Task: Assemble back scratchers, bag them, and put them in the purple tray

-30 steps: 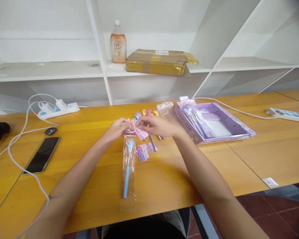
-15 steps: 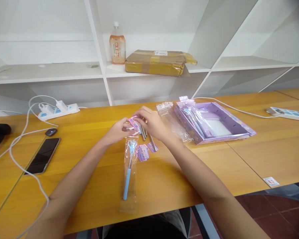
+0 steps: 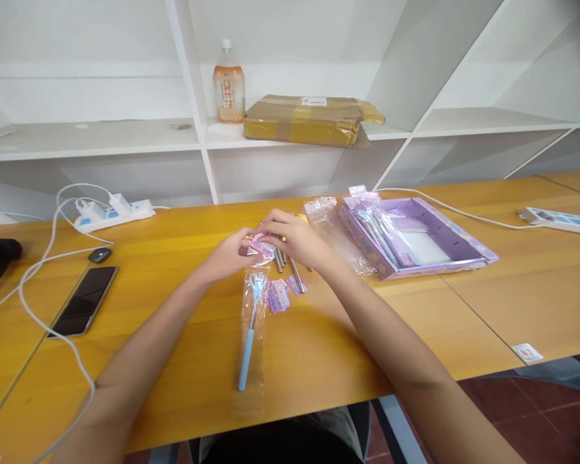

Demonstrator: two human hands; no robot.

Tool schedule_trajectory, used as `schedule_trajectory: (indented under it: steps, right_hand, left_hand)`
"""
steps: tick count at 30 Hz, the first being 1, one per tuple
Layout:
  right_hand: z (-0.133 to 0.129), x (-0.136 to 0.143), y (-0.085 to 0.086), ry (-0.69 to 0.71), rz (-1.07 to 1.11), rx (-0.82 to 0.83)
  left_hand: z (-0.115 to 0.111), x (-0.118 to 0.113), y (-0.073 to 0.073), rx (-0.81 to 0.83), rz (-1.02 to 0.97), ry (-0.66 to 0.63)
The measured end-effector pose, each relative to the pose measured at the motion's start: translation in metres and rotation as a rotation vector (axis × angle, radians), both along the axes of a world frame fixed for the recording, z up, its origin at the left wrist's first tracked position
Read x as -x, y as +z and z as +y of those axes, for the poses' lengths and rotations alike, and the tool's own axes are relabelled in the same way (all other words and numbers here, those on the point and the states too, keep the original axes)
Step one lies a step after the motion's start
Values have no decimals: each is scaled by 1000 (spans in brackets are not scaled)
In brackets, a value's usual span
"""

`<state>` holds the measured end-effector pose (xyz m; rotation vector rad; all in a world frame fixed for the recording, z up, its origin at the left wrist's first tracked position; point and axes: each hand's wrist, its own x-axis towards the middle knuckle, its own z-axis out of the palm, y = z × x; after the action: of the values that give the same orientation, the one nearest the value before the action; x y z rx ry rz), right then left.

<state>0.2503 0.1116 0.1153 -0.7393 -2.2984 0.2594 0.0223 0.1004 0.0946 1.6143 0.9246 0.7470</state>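
My left hand [image 3: 232, 254] pinches the left side of a pink card [image 3: 261, 247] at the top of a clear plastic bag [image 3: 254, 386]. From the right, my right hand [image 3: 290, 238] has its fingers closed on the same card. Inside the bag, which hangs down toward the table's front edge, is a light-blue stick [image 3: 246, 359] with a hand-shaped head. Several small purple and pink cards [image 3: 278, 295] lie just right of the bag. Metal rods [image 3: 297, 276] show partly under my right hand; their other ends are hidden.
A purple box [image 3: 464, 248] with bagged sticks [image 3: 384, 235] stands on the right, beside clear bags [image 3: 341, 238]. A phone [image 3: 86, 301], a mouse [image 3: 99, 256], cables and a power strip [image 3: 116, 216] lie left. The shelf holds a bottle [image 3: 229, 84] and a taped carton [image 3: 304, 120].
The pink card has tilted flatter and sits slightly lower between my fingers. My right hand has shifted slightly, and more of the yellow-topped items behind it shows.
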Motion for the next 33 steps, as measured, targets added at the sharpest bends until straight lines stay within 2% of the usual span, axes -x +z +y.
schedule_trajectory:
  steps: [9, 15, 21, 28, 33]
  right_hand:
    - [-1, 4, 4, -25, 45, 259]
    - [-7, 4, 12, -28, 53, 316]
    - [-10, -6, 22, -33, 21, 420]
    - [-10, -4, 19, -57, -17, 482]
    - [-10, -1, 17, -57, -13, 456]
  left_hand:
    - [-3, -4, -2, -24, 13, -45]
    - [-5, -6, 0, -37, 20, -66]
    - [-7, -5, 5, 8, 23, 4]
    - [-9, -6, 5, -18, 34, 45]
    - [-8, -6, 4, -25, 26, 50]
